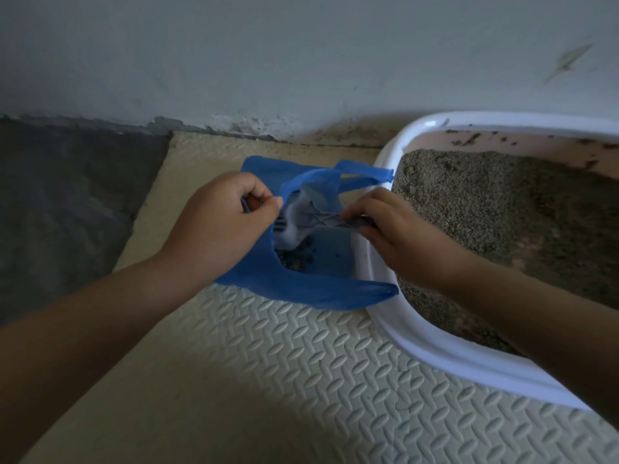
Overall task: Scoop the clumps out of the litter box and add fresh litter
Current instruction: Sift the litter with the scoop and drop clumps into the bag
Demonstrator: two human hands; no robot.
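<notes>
Head view: the left hand (227, 216) pinches the left edge of a blue bag (301, 296), keeping its mouth open. The right hand (395, 236) grips the handle of a grey scoop (301, 219), whose head is tipped down inside the bag above dark clumps (294, 259). The bag lies on a ribbed mat (268, 380), touching the white litter box (435, 353) at right, which holds grey litter (485, 212). The right forearm crosses the box's near rim. Behind stands a stained wall (301, 61). Dark floor (67, 195) lies left of the mat.

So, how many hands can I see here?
2. The left hand grips the bag edge; the right hand holds the scoop over the bag, beside the box.
</notes>
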